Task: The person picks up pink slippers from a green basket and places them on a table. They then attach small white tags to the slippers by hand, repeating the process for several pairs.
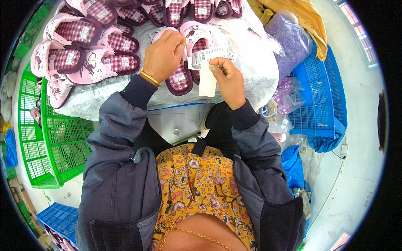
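A pair of pink slippers with dark plaid insoles lies in front of me on the plastic-covered table. My left hand (165, 52) is closed over the left slipper (179, 79), fingertips pinched together near its upper; what they pinch is hidden. The right slipper (196, 35) has a printed pink upper and is partly covered by white tags. Between thumb and fingers, my right hand (228, 79) grips a blank white tag (207, 81) that hangs past the slipper's heel end. Right behind it sits a printed white label (209, 54).
Several more slippers (67, 58) are piled at the left and far side of the table (247, 37). Green plastic crates (69, 146) stand at the left. At the right are a blue crate (320, 96) and a clear bag of purple material (289, 37).
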Demonstrator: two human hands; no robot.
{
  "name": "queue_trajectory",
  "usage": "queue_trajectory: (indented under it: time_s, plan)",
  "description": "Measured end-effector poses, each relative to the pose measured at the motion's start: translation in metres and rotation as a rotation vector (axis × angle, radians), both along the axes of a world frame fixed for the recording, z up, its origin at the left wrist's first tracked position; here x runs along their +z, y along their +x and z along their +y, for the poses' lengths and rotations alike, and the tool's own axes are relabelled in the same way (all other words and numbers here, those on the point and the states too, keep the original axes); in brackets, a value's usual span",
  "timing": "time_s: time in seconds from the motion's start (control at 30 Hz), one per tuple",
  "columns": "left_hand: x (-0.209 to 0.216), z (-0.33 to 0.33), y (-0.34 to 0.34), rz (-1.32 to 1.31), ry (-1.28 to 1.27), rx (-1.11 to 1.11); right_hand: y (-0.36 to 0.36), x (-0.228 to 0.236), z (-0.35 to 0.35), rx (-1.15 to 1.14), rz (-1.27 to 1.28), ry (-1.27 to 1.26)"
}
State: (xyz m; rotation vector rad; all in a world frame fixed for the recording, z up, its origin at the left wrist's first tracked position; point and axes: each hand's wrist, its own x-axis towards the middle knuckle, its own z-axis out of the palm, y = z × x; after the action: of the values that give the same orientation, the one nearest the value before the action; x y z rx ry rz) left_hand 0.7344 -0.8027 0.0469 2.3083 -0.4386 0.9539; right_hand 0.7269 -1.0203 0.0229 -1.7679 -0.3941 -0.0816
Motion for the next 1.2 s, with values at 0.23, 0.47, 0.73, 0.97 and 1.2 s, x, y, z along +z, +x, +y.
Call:
queue_trajectory:
  time_s: [0.23, 0.47, 0.73, 0.97, 1.2]
  plan:
    - [-0.012, -0.006, -0.004, 0.108, -0.122, -0.125, -0.004, 0.006, 0.005, -0.034, -0.136, -0.112]
    - [-0.012, -0.012, -0.009, 0.566, -0.557, -0.232, 0.005, 0.001, 0.003, -0.093, -0.457, -0.329]
    - [-0.028, -0.013, 0.0, 0.632, -0.833, -0.399, 0.006, 0.015, 0.01, -0.246, -0.874, -0.519]
    - [-0.031, -0.013, 0.0, 0.673, -0.876, -0.471, 0.014, 0.015, 0.012, -0.244, -0.875, -0.504]
    - [-0.021, -0.011, 0.003, 0.708, -0.805, -0.521, 0.015, 0.026, 0.019, -0.276, -0.84, -0.534]
